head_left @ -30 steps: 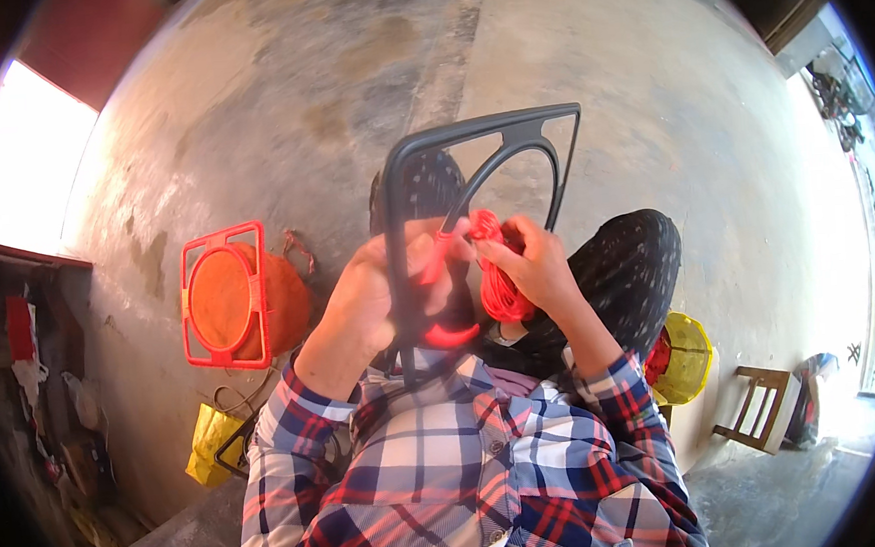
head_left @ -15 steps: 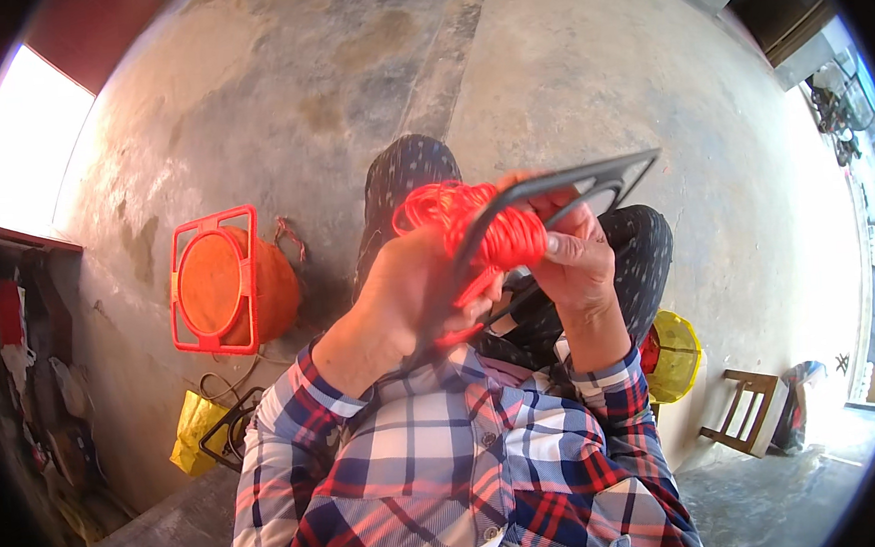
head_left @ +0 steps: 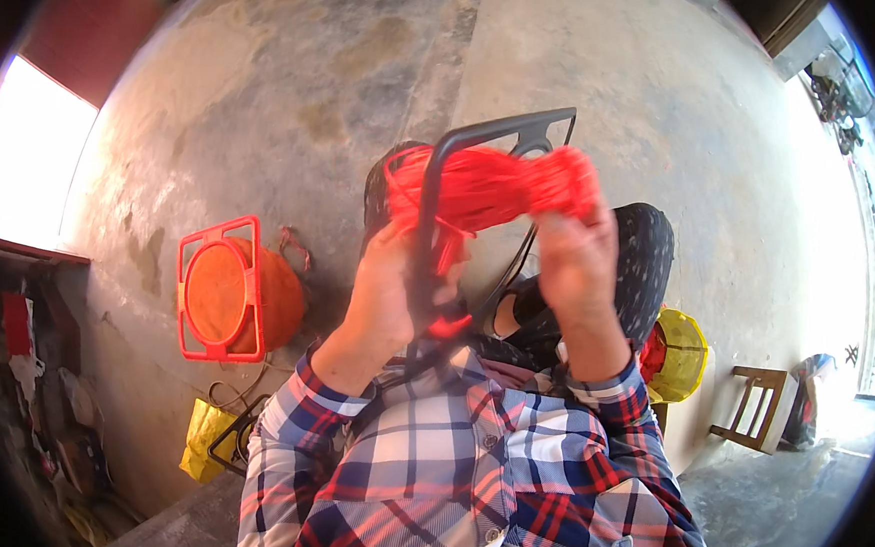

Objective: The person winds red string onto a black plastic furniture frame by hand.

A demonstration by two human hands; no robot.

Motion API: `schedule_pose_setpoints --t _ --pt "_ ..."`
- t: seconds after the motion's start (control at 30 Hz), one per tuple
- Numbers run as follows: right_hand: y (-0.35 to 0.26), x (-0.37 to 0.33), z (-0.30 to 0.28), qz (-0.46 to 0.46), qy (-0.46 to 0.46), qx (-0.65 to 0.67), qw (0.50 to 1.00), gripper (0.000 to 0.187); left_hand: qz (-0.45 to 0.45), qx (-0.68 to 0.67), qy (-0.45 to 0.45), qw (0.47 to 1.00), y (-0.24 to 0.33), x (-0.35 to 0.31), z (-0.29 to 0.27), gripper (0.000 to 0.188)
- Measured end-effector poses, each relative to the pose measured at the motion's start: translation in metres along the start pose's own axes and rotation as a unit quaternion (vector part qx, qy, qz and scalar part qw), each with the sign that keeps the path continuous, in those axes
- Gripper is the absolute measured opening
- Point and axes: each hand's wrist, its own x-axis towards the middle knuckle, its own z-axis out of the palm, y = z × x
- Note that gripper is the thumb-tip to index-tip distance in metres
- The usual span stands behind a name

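Red cord [head_left: 482, 185] was bundled at centre, crossing a black frame [head_left: 494, 129]; the left hand [head_left: 379, 292] had fingers clamped on the frame's side, apparently steadying it; the right hand's [head_left: 575, 255] blurred fingers gripped the cord, seemingly keeping loops together.

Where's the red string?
In the head view, the red string is just above the middle, partly behind the black frame, its right end in the right hand.

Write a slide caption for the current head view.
Left hand grips a black frame while the right hand holds a bundle of red cord.
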Motion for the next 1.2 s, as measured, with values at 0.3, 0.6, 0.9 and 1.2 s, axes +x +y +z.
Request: schedule_pose_setpoints --t 0.3,0.6,0.9,1.2 --pt "-0.036 0.009 -0.043 0.071 -0.075 0.298 0.949 0.042 0.026 -0.05 -0.022 0.998 0.016 0.002 -0.027 0.028" --pt "-0.004 -0.013 -0.121 0.202 0.142 0.02 0.969 0.026 -0.002 -0.017 -0.045 0.999 0.033 0.008 -0.05 0.039" --pt "0.046 -0.009 -0.073 0.099 -0.038 -0.645 0.756 0.037 -0.008 0.086 -0.041 0.995 0.019 0.001 -0.008 0.039" --pt "0.012 0.017 -0.016 0.153 -0.106 -0.032 0.982 0.046 -0.135 -0.05 -0.142 0.979 -0.001 -0.003 0.005 0.059"
